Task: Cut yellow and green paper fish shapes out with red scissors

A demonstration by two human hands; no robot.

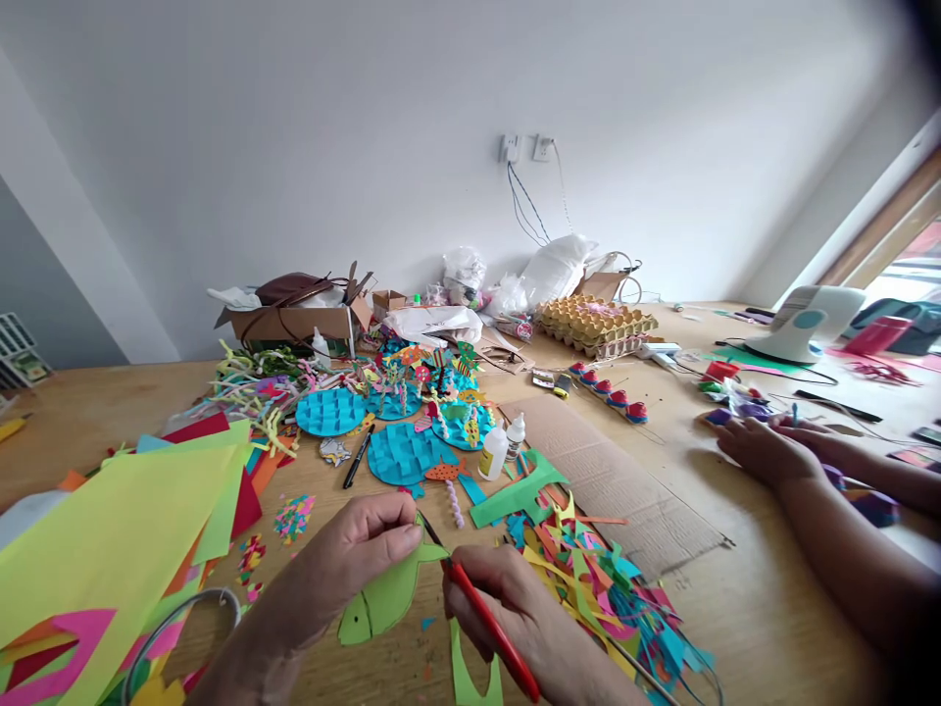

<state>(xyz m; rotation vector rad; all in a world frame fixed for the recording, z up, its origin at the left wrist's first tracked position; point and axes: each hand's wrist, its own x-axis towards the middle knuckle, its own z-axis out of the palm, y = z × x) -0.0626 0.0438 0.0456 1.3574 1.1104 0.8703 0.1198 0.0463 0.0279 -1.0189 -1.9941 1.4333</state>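
A green paper fish [389, 596], with a dot eye and a drawn gill line, is pinched at its upper edge by my left hand [374, 534]. My right hand [507, 608] is closed round red-handled scissors [491, 623], whose dark blades meet the paper by the fish's tail. A cut-away strip of green paper [470, 672] hangs below my right hand. Beyond my hands are blue paper discs [408, 453] with raised folds, an orange spotted paper fish [442, 473], a black marker [359, 457] and two glue bottles [493, 451].
Coloured paper sheets [132, 539] are piled at left, and paper scraps [603, 588] lie at right beside a cardboard sheet [610, 480]. Egg trays [595, 326] and a cardboard box [294, 324] stand toward the wall. Another person's hands [771, 451] work at far right.
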